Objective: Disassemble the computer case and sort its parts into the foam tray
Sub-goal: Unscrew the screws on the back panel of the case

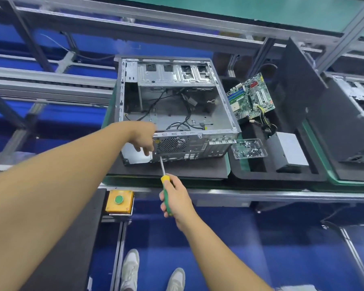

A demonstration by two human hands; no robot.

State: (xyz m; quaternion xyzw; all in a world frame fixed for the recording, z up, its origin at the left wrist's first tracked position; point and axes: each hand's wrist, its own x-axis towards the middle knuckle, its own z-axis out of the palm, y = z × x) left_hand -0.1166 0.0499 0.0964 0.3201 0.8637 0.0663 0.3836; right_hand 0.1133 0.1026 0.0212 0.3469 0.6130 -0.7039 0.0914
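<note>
The open computer case (177, 110) lies on a black foam mat with loose black cables inside. My left hand (142, 137) rests on the case's rear left corner, its fingers hanging down beside the fan grille (171, 143). In my right hand (178, 200) I grip a green and yellow screwdriver (162, 164), and its tip touches the rear panel just below the grille. To the right, the black foam tray (259, 164) holds a green motherboard (251, 95), a grey power supply (290, 150) and a clear box of screws (249, 149).
A black side panel (296, 80) stands upright in the tray's far side. Another case (355, 122) sits at the far right. A yellow box with a green button (119, 201) is mounted at the bench's front edge. Metal conveyor rails run behind and to the left.
</note>
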